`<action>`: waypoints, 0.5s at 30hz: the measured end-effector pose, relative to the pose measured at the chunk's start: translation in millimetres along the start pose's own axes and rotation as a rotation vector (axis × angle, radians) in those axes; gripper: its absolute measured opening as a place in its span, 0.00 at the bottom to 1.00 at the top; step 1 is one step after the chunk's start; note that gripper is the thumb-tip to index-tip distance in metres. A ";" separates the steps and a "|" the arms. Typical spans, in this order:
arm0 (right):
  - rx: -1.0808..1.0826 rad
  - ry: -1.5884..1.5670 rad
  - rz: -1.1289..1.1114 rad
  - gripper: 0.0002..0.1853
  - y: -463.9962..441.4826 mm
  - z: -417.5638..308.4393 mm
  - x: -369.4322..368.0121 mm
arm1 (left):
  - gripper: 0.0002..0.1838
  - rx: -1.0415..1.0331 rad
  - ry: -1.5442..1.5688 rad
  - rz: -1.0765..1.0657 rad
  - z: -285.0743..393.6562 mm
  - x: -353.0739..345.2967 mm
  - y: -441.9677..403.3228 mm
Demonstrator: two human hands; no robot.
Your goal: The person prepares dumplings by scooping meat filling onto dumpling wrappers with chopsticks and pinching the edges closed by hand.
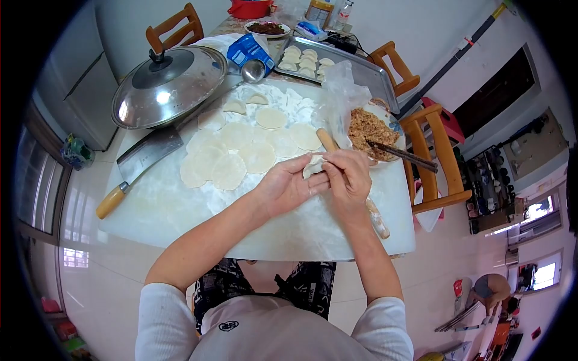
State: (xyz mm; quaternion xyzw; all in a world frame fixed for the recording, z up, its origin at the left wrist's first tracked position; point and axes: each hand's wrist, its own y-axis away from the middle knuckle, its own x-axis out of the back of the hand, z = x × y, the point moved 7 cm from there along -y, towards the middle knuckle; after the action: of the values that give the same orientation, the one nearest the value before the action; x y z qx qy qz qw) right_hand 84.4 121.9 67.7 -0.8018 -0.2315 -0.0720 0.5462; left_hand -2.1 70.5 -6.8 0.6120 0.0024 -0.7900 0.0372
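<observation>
A dumpling [313, 167] is held between my two hands over the near part of the white board. My left hand [286, 183] supports it from the left, palm turned up, with the dumpling at its fingers. My right hand [350, 177] pinches its right side, and these fingers partly hide it. Under my right hand lies a rolling pin [378, 221], only its two ends showing. Flat round dumpling wrappers [257, 157] overlap just beyond my left hand. Two folded dumplings [235, 107] lie on the floured board behind them. Meat filling [370, 129] with chopsticks [409, 157] across it sits to the right.
A cleaver [149, 155] lies at left beside a large lidded wok [170, 87]. Behind are a ladle [253, 71], a blue bag [247, 49] and a metal tray [367, 73] bearing several dumplings. Wooden chairs [436, 159] flank the table. Another person [492, 289] bends down far right.
</observation>
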 end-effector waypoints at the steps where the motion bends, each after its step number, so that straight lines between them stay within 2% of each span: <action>1: 0.007 -0.003 -0.009 0.06 -0.3 -1.0 -0.4 | 0.18 -0.007 -0.011 0.011 0.4 0.8 -0.1; 8: -0.017 -0.016 -0.013 0.06 1.1 0.3 0.7 | 0.20 0.005 -0.054 -0.053 -1.6 1.6 -1.7; 11: -0.025 0.001 -0.012 0.06 -0.3 -0.4 -0.5 | 0.20 0.009 -0.020 0.017 -1.7 5.6 -2.0; 15: 0.034 0.010 -0.057 0.07 2.3 -0.7 -2.9 | 0.20 0.026 -0.050 -0.028 -0.9 7.7 -4.0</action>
State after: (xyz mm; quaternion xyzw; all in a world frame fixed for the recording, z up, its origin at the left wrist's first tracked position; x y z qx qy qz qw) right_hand 83.0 119.7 65.0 -0.7852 -0.2527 -0.0879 0.5585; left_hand -3.4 74.1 -14.6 0.5926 -0.0001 -0.8053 0.0180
